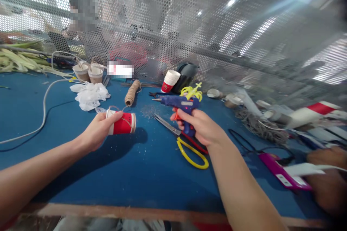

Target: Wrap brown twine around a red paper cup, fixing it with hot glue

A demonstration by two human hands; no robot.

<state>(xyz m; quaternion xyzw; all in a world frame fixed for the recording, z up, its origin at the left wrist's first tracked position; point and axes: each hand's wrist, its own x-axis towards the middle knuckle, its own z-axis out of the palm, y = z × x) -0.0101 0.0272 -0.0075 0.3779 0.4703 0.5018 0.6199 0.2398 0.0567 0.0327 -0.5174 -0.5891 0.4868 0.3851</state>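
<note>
My left hand (99,130) grips a red and white paper cup (125,123) that lies tilted on its side just above the blue table. A strand of twine runs along the cup and loops over its side. In my right hand (199,124) is a blue hot glue gun (180,104), its nozzle pointing left toward the cup, apart from it. My fingers rest at its orange trigger. Under the glue gun lie large scissors (191,153) with yellow and red handles, blades partly open. Beyond the cup lies a roll of twine (132,94).
White plastic bags (90,95) and twine-wrapped cups (95,74) sit at the back left. Stacked paper cups (170,79) stand near the perforated metal screen (151,18). At right are grey cord (262,126), a purple power strip (282,173) and another person's blurred hand (329,177).
</note>
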